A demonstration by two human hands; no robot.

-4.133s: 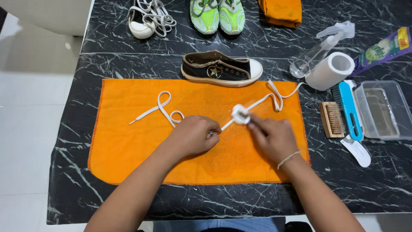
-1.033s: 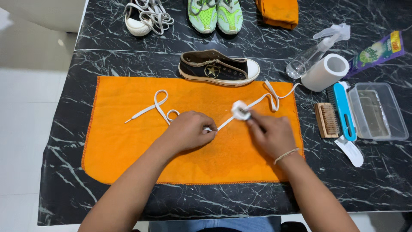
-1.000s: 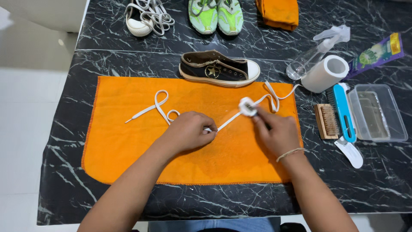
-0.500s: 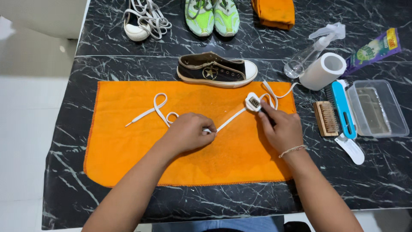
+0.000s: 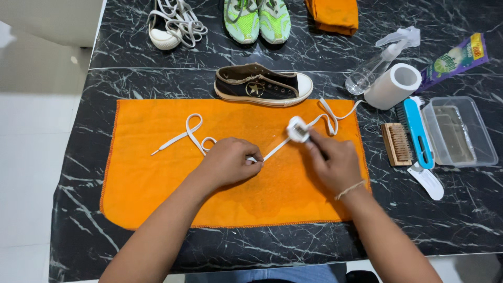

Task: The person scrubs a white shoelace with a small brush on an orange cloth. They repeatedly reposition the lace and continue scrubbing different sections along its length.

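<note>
The left hand (image 5: 228, 161) is covering a stretch of the white shoelace (image 5: 191, 135), and the right hand (image 5: 331, 163) is hiding most of the small brush (image 5: 298, 129) it is working with. The top edge is cutting off the green sneakers (image 5: 257, 20), the white shoe (image 5: 168, 23) and the folded orange cloth (image 5: 333, 14).

Cloth (image 5: 157, 194): spread on the near middle of the desk (image 5: 445, 225).
Shoelace (image 5: 191, 133): lies across the cloth, running left to right.
Left hand (image 5: 228, 162): on the lace at mid-cloth.
Right hand (image 5: 332, 165): on the cloth right of the left hand, a small brush (image 5: 298, 129) at its fingertips touching the lace.
Low shoe (image 5: 262, 86): just behind the cloth.
Far edge: laced shoe (image 5: 170, 26) at left, pair of sneakers (image 5: 257, 18) right of it, folded cloth (image 5: 332, 14) further right.
Right of cloth: spray bottle (image 5: 380, 60) and paper roll (image 5: 393, 86) behind; wooden brush (image 5: 396, 144), long-handled brush (image 5: 416, 133), box (image 5: 461, 131) side by side in front.
</note>
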